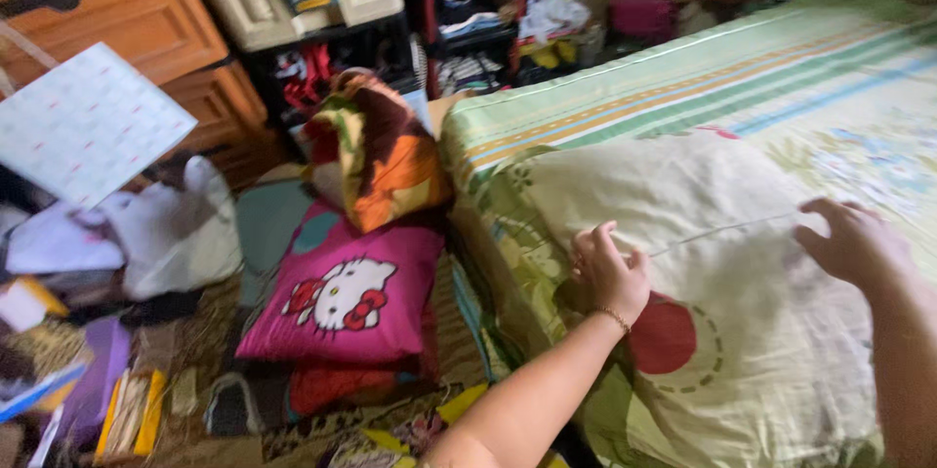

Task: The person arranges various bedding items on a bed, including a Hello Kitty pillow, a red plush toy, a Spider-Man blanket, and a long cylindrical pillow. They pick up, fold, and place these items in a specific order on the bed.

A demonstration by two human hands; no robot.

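Up close, both hands rest on a pale cream sheet (pixel 722 234) spread over the bed (pixel 703 68). That sheet is soft and rumpled, with a thin straight seam line running across it, a large red circle and green leafy print near its hanging edge. Left hand (pixel 607 273) is curled, fingers pinching the fabric beside the seam; right hand (pixel 851 242) lies open and flat farther along. Below the bed's side, a pink cartoon-cat pillow (pixel 346 297) leans on the cluttered floor.
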